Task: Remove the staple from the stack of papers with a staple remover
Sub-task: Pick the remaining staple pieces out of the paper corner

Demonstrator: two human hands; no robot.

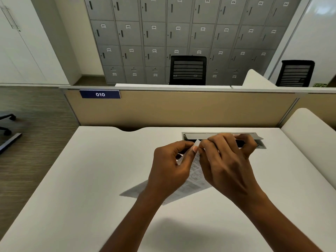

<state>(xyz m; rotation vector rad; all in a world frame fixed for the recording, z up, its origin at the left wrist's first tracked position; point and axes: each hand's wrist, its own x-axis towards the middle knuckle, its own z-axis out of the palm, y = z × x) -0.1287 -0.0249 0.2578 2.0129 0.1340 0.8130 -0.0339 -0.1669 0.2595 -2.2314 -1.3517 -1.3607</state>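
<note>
Printed paper stack [197,180]; matt white desk [91,179]; grey metal lockers [178,33].

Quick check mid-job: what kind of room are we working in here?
Most likely an open-plan office: a desk partition labelled 010, a wall of numbered grey lockers, and a black office chair beyond the partition.

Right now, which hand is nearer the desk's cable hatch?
Right. The right hand covers part of the cable hatch; the left hand is lower-left of it. Both pinch the papers.
</note>
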